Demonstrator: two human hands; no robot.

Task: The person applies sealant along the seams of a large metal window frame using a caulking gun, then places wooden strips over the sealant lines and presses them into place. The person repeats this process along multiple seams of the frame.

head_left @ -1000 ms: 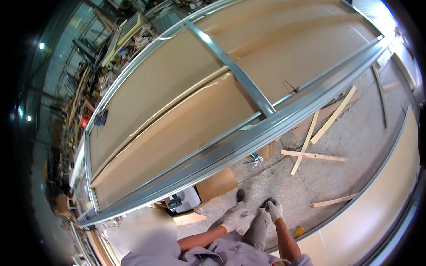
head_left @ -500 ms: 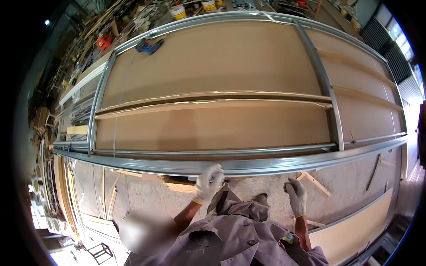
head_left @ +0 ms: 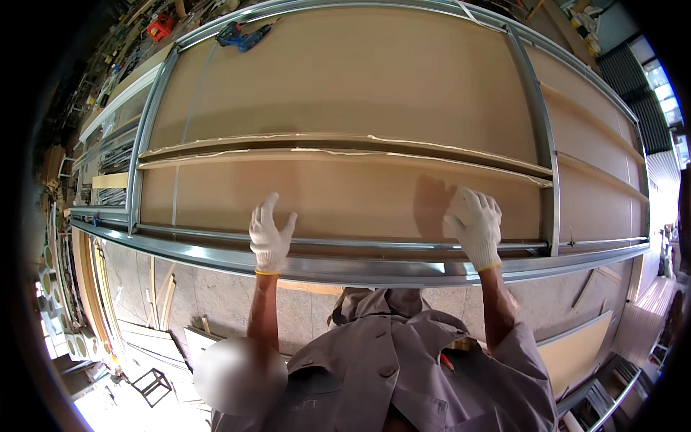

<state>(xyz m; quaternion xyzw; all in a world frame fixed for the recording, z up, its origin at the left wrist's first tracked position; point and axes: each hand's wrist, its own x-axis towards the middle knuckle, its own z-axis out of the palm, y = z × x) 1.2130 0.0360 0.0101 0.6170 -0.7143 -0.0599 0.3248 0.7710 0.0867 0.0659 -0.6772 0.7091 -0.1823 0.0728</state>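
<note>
A long silvery metal frame [head_left: 345,266] backed with brown board [head_left: 345,79] lies in front of me. My left hand [head_left: 271,234], in a white knit glove, is over the frame's near edge with thumb and fingers apart, holding nothing. Farther right, my gloved right hand [head_left: 476,223] reaches over the same edge, fingers loosely bent and nothing visible in it. Its shadow falls on the board. Beneath the hands runs a thin metal tube [head_left: 360,245] along the near side. Two long board strips [head_left: 338,157] with ragged pale edges cross the panel beyond my hands.
A blue cordless drill [head_left: 243,37] rests at the panel's far left corner. A metal crossbar [head_left: 533,122] divides the frame on the right. Wood strips [head_left: 160,288] and a pale board [head_left: 576,345] lie on the concrete floor on my side. Clutter surrounds a red object [head_left: 160,27].
Both hands have moved forward from beside my body to over the frame's near edge, and the left has also shifted left. My body is nearer the frame. The drill stays on the panel.
</note>
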